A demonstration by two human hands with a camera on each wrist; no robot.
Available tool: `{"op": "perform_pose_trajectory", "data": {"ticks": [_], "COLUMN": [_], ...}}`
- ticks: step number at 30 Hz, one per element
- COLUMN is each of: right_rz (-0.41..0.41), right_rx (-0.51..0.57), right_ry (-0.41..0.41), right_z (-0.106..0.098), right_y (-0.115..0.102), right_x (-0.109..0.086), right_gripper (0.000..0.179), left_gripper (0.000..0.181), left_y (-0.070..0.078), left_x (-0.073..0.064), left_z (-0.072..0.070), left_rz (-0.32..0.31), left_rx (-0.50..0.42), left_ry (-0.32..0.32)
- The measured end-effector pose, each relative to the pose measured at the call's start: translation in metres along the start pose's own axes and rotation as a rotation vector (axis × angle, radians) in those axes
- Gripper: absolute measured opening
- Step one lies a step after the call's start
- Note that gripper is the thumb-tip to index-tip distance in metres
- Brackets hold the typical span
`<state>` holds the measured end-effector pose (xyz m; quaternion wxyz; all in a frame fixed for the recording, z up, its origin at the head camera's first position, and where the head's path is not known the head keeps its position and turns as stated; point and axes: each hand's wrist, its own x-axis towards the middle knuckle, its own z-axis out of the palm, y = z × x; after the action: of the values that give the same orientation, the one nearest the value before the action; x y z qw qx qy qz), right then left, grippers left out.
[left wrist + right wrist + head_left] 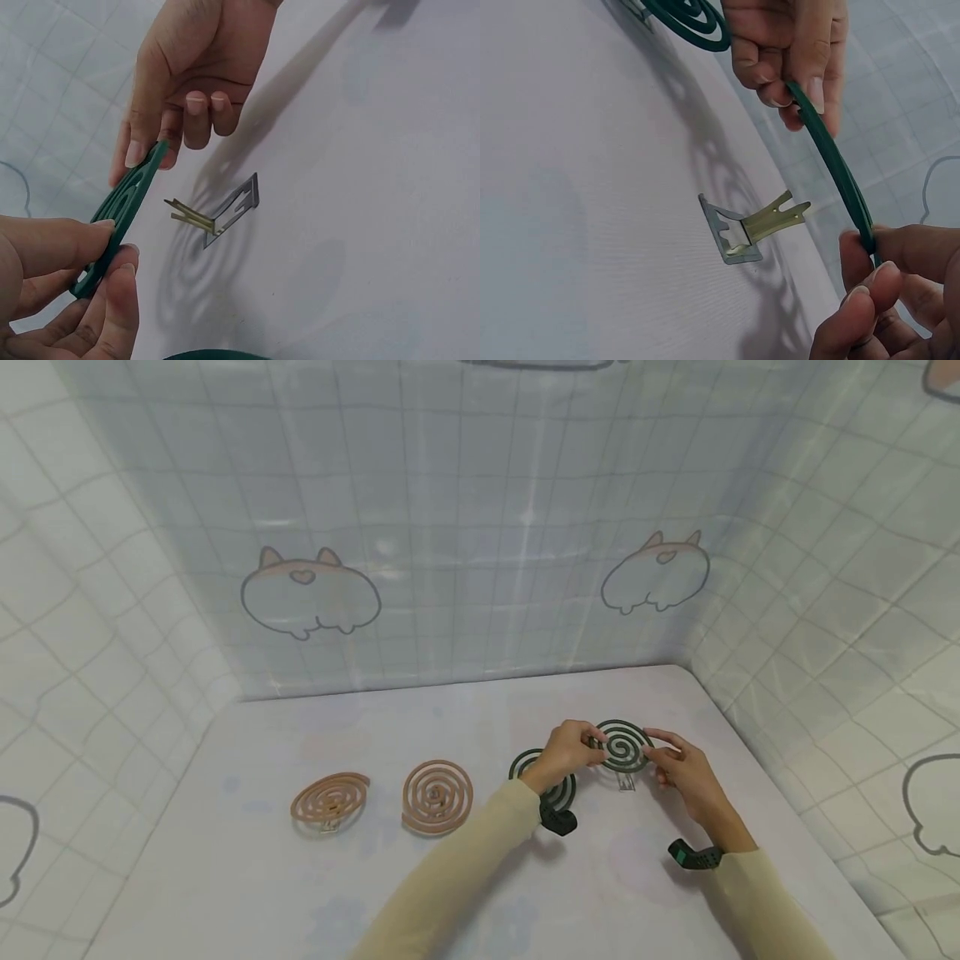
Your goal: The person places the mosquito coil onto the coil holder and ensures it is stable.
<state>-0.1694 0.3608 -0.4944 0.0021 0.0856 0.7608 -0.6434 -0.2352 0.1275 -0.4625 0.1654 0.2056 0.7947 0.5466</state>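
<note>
A dark green mosquito coil (pixel 622 747) is held between both hands, raised above the table and tilted. My left hand (pixel 572 750) pinches its left edge between thumb and fingers. At the opposite edge, my right hand (pixel 688 781) pinches the rim with thumb and fingertips. Under the coil, a small metal coil stand (pixel 739 234) rests on the table with its forked prong bent upward; in the left wrist view the stand (pixel 231 211) is apart from the coil. Partly hidden by my left wrist is another green coil (pixel 573 787).
Left of my forearm are two brown coils, one nearly level (pixel 437 797) and one tilted (pixel 330 797) above a metal stand (pixel 330 826). The white table (pixel 247 893) meets gridded curtain walls (pixel 465 635) at the back and sides.
</note>
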Motion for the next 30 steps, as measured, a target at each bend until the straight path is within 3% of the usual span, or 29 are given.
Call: {"op": "perform_pose_trajectory", "data": {"ticks": [10,21,30], "right_rz": [0.056,0.057,0.090], "right_rx": [0.016,0.001,-0.008], "right_ry": [0.020,0.024,0.013], "right_z": [-0.001,-0.004,-0.002], "right_y": [0.004,0.010,0.010], "right_x": [-0.007,-0.008,-0.011], "right_gripper": [0.060,0.056,0.053], "left_gripper": [0.016,0.010,0.011], "left_y": [-0.003,-0.001,-0.001], "left_x": [-0.003,-0.010,-0.013], "left_z": [0.013,0.023,0.027], "left_rz": [-0.040,-0.055,-0.095], "left_rx": [-0.031,-0.110,-0.088], "left_ry": [0.043,0.060,0.093]}}
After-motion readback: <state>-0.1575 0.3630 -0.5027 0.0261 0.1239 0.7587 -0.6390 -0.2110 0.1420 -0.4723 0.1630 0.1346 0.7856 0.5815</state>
